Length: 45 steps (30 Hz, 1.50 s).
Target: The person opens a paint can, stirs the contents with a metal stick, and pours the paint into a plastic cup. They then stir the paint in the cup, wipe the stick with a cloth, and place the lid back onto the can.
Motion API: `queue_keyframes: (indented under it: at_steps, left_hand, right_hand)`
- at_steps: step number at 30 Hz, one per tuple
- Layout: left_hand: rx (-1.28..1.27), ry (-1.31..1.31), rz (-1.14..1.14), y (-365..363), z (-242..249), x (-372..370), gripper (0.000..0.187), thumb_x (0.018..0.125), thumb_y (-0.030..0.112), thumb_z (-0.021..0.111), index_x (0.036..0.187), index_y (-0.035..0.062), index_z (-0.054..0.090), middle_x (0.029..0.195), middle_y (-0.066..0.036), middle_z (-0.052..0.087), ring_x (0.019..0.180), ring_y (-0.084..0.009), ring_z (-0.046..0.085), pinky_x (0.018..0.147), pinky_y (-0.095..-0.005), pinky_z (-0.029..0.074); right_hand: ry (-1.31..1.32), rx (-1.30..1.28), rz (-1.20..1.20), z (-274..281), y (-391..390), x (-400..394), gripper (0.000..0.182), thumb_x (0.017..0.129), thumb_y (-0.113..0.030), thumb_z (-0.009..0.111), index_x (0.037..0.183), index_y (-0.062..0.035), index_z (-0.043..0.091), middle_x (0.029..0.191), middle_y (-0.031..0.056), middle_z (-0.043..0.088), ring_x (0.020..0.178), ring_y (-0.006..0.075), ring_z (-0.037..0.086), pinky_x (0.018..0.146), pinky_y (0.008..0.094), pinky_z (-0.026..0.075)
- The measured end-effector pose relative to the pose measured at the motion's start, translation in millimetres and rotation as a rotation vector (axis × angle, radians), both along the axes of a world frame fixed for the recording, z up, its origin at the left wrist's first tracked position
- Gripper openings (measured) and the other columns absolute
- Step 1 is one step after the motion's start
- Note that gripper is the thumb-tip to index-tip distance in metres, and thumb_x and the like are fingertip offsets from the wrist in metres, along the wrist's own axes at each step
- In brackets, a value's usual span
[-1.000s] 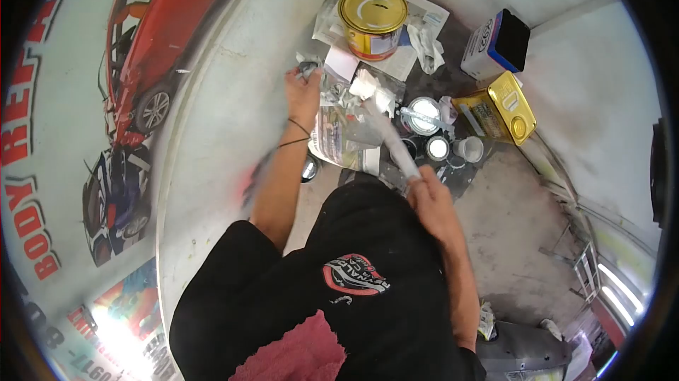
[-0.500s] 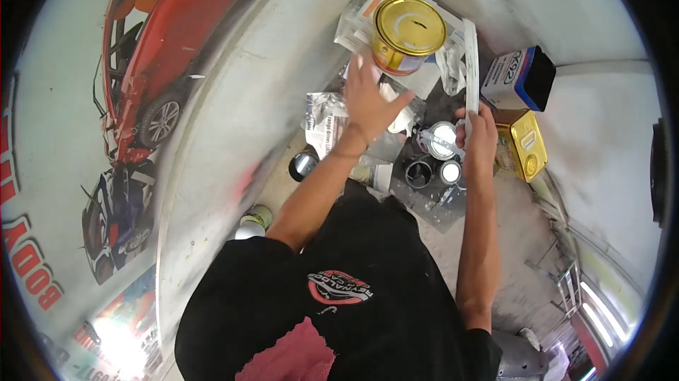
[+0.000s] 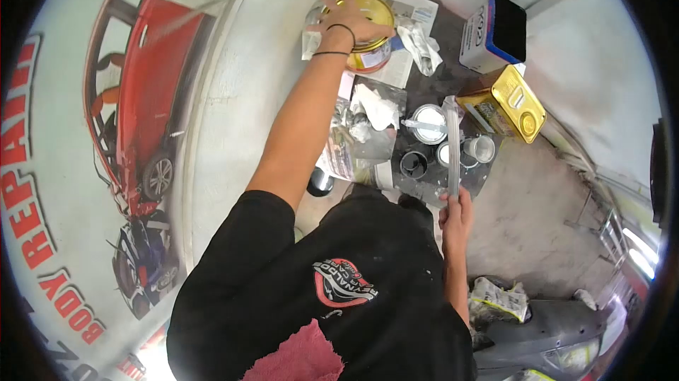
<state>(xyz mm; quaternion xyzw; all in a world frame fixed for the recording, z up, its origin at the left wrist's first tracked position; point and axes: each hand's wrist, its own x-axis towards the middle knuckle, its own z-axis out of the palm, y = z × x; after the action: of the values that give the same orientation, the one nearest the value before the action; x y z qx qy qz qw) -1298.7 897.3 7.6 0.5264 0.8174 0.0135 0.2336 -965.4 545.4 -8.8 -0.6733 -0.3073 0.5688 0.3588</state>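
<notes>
My left hand [image 3: 353, 26] lies over the lid of a round gold tin [image 3: 370, 59], fingers spread across the top and thumb at the rim. Most of the lid is hidden beneath it. Closer to my body, my right hand [image 3: 456, 220] grips the lower end of a long, flat, pale stick [image 3: 453, 158], which points away from me. Left of the stick is an open can of white paint [image 3: 430, 133] with a flat strip across its mouth. Around it are a dark cup [image 3: 414, 164], a small white-topped container [image 3: 443, 153] and a clear plastic cup [image 3: 481, 148].
Newspaper [image 3: 419, 7] lies under the tin. Crumpled white tissue [image 3: 376, 107] and a white rag [image 3: 423, 47] sit nearby. At the right stand a rectangular gold tin [image 3: 520, 98] and a blue-and-white tin [image 3: 481, 38]. A wall [image 3: 240, 91] rises at the left.
My left hand has moved up onto the round tin's lid from beside it. My right hand, with the stick, has come down closer to my body. The whole view has shifted.
</notes>
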Motion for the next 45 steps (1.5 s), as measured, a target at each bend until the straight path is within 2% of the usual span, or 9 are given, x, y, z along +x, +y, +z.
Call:
queue_keyframes:
  at_steps: [17,20,22,29,33,35,38,41,45]
  left_hand:
    - [0.168,0.126,-0.255,-7,-24,-18,0.162,0.053,0.084,0.093,0.178,0.0239,0.011,0.174,-0.036,0.026,0.156,-0.0582,0.037,0.123,-0.0822,0.020]
    - [0.441,0.147,-0.230,-30,-34,-23,0.131,0.072,0.079,0.086,0.174,0.0202,0.028,0.170,-0.031,0.038,0.154,-0.0505,0.045,0.122,-0.0831,0.020]
    - [0.847,0.161,-0.237,-55,-45,-26,0.090,0.090,0.068,0.077,0.159,0.0156,0.053,0.162,-0.020,0.053,0.148,-0.0394,0.054,0.121,-0.0840,0.020]
    - [0.492,0.008,-0.423,-86,-30,-49,0.051,0.103,0.051,0.066,0.134,0.0120,0.074,0.137,-0.011,0.073,0.133,-0.0319,0.065,0.114,-0.0849,0.026]
    - [0.909,-0.264,-0.319,-151,-38,-38,0.040,0.104,0.034,0.071,0.133,0.0062,0.072,0.130,-0.017,0.074,0.123,-0.0377,0.069,0.118,-0.0563,0.044]
    - [0.780,-0.393,-0.155,-214,-54,-20,0.035,0.103,0.025,0.073,0.131,0.0038,0.072,0.130,-0.020,0.074,0.125,-0.0402,0.068,0.112,-0.0432,0.050]
    - [0.545,-0.607,-0.030,-322,-101,0,0.036,0.105,0.023,0.070,0.134,0.0031,0.070,0.133,-0.021,0.073,0.127,-0.0400,0.067,0.110,-0.0471,0.052]
    - [0.228,-0.721,-0.006,-424,-154,-1,0.040,0.104,0.024,0.070,0.139,0.0042,0.068,0.132,-0.019,0.074,0.125,-0.0384,0.069,0.109,-0.0466,0.053]
    - [0.063,-0.939,0.190,-462,-151,-6,0.044,0.102,0.024,0.073,0.141,0.0049,0.068,0.130,-0.018,0.075,0.123,-0.0380,0.070,0.108,-0.0449,0.054]
  right_hand:
    - [-0.030,0.023,0.076,23,14,0,0.030,0.113,-0.015,0.051,0.136,-0.0018,0.064,0.103,0.0019,0.069,0.065,0.0056,0.051,0.054,0.0237,0.040]
    - [-0.064,0.068,0.128,24,43,-11,0.030,0.113,-0.016,0.051,0.135,-0.0014,0.065,0.096,0.0014,0.068,0.067,0.0055,0.052,0.057,0.0233,0.041]
    - [-0.151,0.171,0.170,29,68,-22,0.031,0.111,-0.018,0.054,0.135,-0.0014,0.067,0.088,0.0004,0.066,0.073,0.0058,0.054,0.064,0.0244,0.044]
    - [-0.337,0.523,0.304,73,204,-108,0.037,0.106,-0.013,0.056,0.140,-0.0002,0.061,0.097,0.0133,0.072,0.089,0.0200,0.067,0.085,0.0352,0.054]
    - [-0.533,0.706,0.451,35,277,-157,0.044,0.104,-0.023,0.059,0.144,-0.0063,0.058,0.104,0.0276,0.075,0.096,0.0457,0.075,0.090,0.0527,0.056]
    - [-0.609,0.681,0.608,-4,306,-165,0.047,0.103,-0.025,0.060,0.146,-0.0078,0.057,0.115,0.0298,0.074,0.106,0.0471,0.073,0.094,0.0531,0.056]
    - [-0.933,0.829,0.826,-32,308,-154,0.042,0.103,-0.026,0.062,0.141,-0.0085,0.062,0.124,0.0317,0.070,0.114,0.0455,0.072,0.095,0.0520,0.056]
    - [-0.951,1.038,0.689,-16,284,-122,0.035,0.103,-0.023,0.064,0.134,-0.0081,0.067,0.129,0.0299,0.068,0.115,0.0453,0.070,0.096,0.0525,0.056]
    - [-0.972,0.462,0.879,-32,229,-25,0.031,0.100,-0.020,0.069,0.129,-0.0087,0.070,0.129,0.0204,0.072,0.110,0.0484,0.069,0.098,0.0549,0.056]
